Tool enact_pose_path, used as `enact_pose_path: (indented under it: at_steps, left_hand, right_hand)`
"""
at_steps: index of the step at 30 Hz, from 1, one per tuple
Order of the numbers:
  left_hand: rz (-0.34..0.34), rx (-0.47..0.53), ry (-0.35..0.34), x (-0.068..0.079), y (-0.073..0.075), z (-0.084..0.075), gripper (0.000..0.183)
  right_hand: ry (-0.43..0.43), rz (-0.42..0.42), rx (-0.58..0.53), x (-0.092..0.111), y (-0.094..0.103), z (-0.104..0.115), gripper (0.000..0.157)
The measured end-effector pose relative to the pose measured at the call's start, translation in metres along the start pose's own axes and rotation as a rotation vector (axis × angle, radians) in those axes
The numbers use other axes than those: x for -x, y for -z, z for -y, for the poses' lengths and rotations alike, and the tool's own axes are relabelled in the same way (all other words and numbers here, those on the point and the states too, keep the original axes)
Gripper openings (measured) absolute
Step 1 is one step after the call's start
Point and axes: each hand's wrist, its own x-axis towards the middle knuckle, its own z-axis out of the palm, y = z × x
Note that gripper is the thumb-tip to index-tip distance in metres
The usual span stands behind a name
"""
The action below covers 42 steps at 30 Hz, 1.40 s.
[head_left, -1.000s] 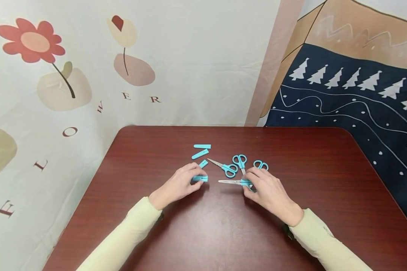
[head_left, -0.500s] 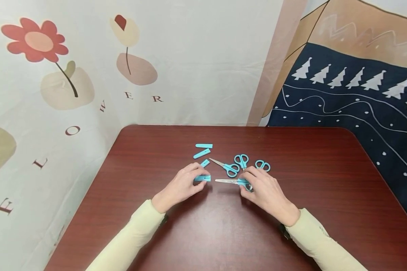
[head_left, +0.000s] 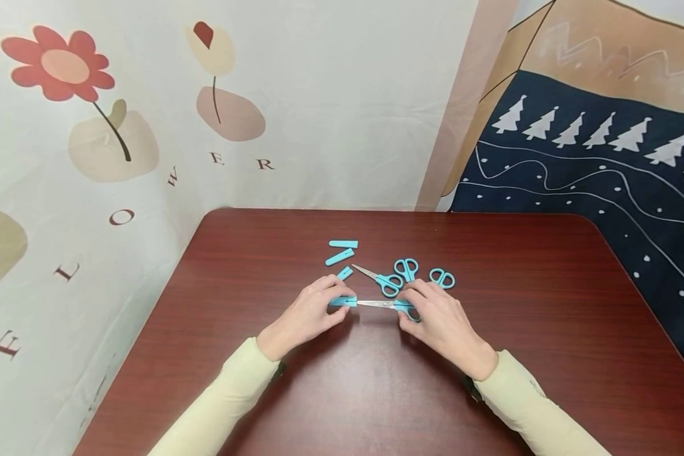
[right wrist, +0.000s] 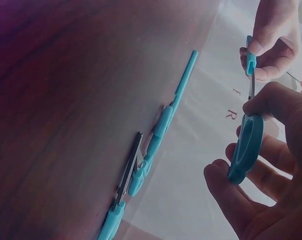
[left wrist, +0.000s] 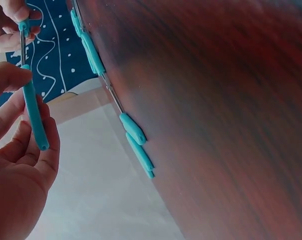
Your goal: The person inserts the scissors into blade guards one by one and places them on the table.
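Note:
Between thumb and fingers my left hand (head_left: 308, 310) pinches a turquoise scissors cover (left wrist: 34, 112), its open end facing right. My right hand (head_left: 444, 320) grips a pair of scissors (right wrist: 248, 145) by the turquoise handles, with the closed metal blades (head_left: 376, 304) pointing left. The blade tips meet the mouth of the cover; how far in they reach is hard to tell. Both things are held above the table. Fingers hide part of the cover and of the handles.
On the brown table (head_left: 353, 392) lie loose scissors (head_left: 384, 284), second scissors (head_left: 406, 269) and third scissors (head_left: 441, 278). Farther left are a back cover (head_left: 343, 244), a slanted cover (head_left: 339, 256) and another cover (head_left: 345, 273) partly behind my left hand. A printed curtain (head_left: 330, 126) hangs behind.
My right hand has moved left with its scissors, closing the gap until the blade tips meet the cover. My left hand holds the cover nearly still. The loose scissors and covers lie as before.

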Motion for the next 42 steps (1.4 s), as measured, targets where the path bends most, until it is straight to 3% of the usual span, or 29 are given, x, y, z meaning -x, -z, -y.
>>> enact_pose_path:
  at_steps: [24, 42]
  left_hand:
    - [-0.033, -0.022, -0.075, -0.0048, -0.0051, -0.0045, 0.016]
    - [-0.037, -0.021, -0.08, -0.0081, -0.0064, -0.0096, 0.016]
  right_hand:
    - [0.028, -0.022, 0.002, -0.0037, -0.0042, 0.0043, 0.021]
    - [0.026, -0.03, 0.004, -0.0055, -0.0062, 0.0092, 0.024]
